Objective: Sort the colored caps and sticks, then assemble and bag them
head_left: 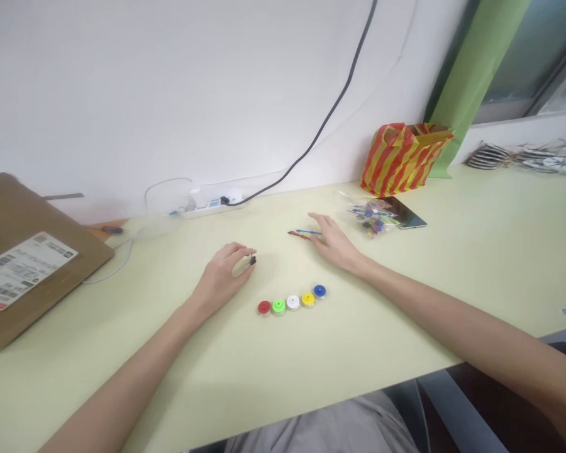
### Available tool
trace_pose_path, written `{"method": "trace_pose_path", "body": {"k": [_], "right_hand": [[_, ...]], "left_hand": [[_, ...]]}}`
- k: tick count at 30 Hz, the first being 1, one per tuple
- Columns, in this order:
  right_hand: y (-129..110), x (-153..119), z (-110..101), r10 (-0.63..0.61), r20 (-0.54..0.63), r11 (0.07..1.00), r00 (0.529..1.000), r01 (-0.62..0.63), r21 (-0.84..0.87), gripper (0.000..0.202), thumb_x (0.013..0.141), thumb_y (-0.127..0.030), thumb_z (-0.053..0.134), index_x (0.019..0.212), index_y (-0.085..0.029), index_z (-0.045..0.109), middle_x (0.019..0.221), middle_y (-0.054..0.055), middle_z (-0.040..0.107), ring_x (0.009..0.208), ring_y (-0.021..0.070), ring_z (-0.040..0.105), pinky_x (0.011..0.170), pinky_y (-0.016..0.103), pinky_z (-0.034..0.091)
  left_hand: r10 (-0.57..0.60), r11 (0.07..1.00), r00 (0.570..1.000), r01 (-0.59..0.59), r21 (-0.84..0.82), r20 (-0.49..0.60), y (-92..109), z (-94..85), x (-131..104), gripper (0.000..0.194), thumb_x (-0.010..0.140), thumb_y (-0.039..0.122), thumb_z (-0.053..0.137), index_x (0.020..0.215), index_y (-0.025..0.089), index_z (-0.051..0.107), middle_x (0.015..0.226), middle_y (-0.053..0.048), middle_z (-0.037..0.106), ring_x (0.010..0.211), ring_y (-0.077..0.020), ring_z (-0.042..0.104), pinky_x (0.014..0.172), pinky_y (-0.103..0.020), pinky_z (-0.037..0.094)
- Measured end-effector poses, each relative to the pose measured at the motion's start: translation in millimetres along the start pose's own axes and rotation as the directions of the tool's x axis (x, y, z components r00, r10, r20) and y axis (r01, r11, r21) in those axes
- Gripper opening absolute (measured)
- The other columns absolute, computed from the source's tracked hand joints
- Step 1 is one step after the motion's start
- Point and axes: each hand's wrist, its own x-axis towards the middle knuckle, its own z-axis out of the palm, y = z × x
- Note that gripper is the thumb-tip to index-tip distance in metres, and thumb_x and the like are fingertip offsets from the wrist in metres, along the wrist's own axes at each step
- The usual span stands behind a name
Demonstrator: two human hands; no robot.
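My left hand [225, 277] pinches a small black piece [253, 259] between thumb and fingertips, just above the table. What exactly that piece is, I cannot make out. On the right, my right hand [332, 242] lies low over the table with its fingers stretched out. Beneath and beside its thumb are several thin, pointed strips [304, 233] in blue, red and green, partly covered by the hand. Between my forearms, several small round pieces with coloured tops form a row: red [264, 307], green [278, 306], white [293, 302], yellow [308, 299] and blue [319, 290].
Beyond my right hand lie a clear plastic bag of small coloured parts [371, 216] and a dark phone [405, 212]. A red-and-yellow striped bag [403, 160] stands by the wall. At the back is a power strip [212, 205]; a cardboard package [33, 258] sits left.
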Motion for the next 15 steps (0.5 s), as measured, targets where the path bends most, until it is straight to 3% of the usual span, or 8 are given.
{"method": "trace_pose_path", "body": {"k": [4,8,11,15], "right_hand": [[-27,-7,-9,-0.117,-0.087,0.989,0.989,0.123,0.078,0.036,0.100,-0.025,0.049,0.135,-0.018,0.056,0.132,0.016,0.061,0.127,0.0283,0.053,0.110,0.046,0.042],[-67,-20,-14,-0.211,-0.001,0.922,0.978,0.199,0.331,0.017,0.099,-0.033,0.059,0.108,-0.022,0.068,0.110,0.008,0.073,0.107,0.0241,0.064,0.103,0.043,0.046],[-90,-29,-13,-0.216,0.142,0.842,0.966,0.111,0.527,0.015,0.098,-0.031,0.060,0.104,-0.021,0.070,0.104,0.005,0.075,0.095,0.0197,0.067,0.092,0.036,0.051],[-95,-28,-12,-0.162,0.257,0.754,0.953,-0.048,0.655,0.016,0.095,-0.030,0.064,0.095,-0.017,0.073,0.093,0.005,0.075,0.087,0.0180,0.068,0.084,0.033,0.052]], "left_hand": [[0.039,0.998,0.998,-0.041,-0.045,-0.050,20,-0.1,-4,0.016,0.096,0.037,0.059,0.101,0.022,0.063,0.100,-0.005,0.065,0.092,-0.0205,0.062,0.083,-0.034,0.050],[0.047,0.989,0.990,-0.065,-0.135,-0.133,43,2.8,-10,0.020,0.091,0.040,0.069,0.097,0.023,0.061,0.090,-0.002,0.066,0.083,-0.0184,0.061,0.077,-0.032,0.050],[0.053,0.977,0.985,-0.084,-0.195,-0.162,57,5.8,-15,0.021,0.088,0.038,0.073,0.093,0.023,0.060,0.085,0.001,0.065,0.078,-0.0168,0.061,0.073,-0.030,0.049],[0.074,0.963,0.990,-0.102,-0.248,-0.121,63,8.2,-21,0.017,0.089,0.036,0.072,0.092,0.023,0.062,0.085,0.002,0.066,0.075,-0.0152,0.063,0.069,-0.028,0.049]]}}
